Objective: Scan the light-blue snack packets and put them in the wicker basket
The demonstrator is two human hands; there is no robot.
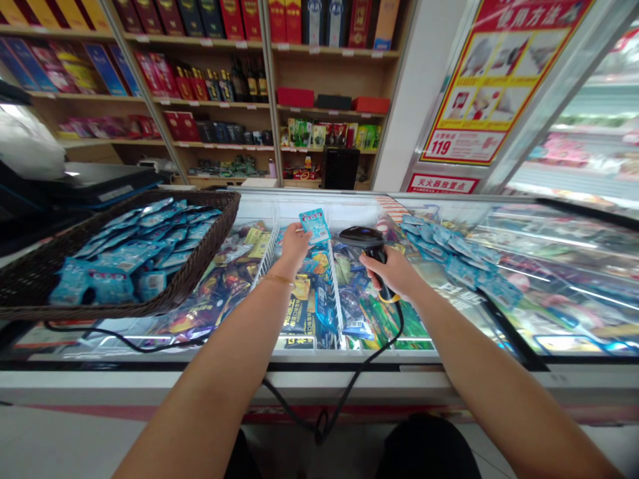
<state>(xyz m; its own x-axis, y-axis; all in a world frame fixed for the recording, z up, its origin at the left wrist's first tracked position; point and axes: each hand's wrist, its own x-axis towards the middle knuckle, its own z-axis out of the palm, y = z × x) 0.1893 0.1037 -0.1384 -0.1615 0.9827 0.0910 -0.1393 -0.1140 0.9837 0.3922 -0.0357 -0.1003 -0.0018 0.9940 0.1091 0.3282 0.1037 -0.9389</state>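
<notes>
Between the fingers of my left hand is a small blue packet, held up over the glass-topped freezer with its printed face toward me. My right hand is wrapped round the handle of a black barcode scanner, whose head points left at the packet, a short gap apart. To the left, a brown wicker basket holds several blue packets of the same look. On the right, another spread of blue packets lies on the freezer's glass.
A black cable hangs from the scanner in a loop over the freezer's front edge and runs left under the basket. Bagged frozen goods lie in wire dividers below the glass. Shelves of boxes and bottles stand behind.
</notes>
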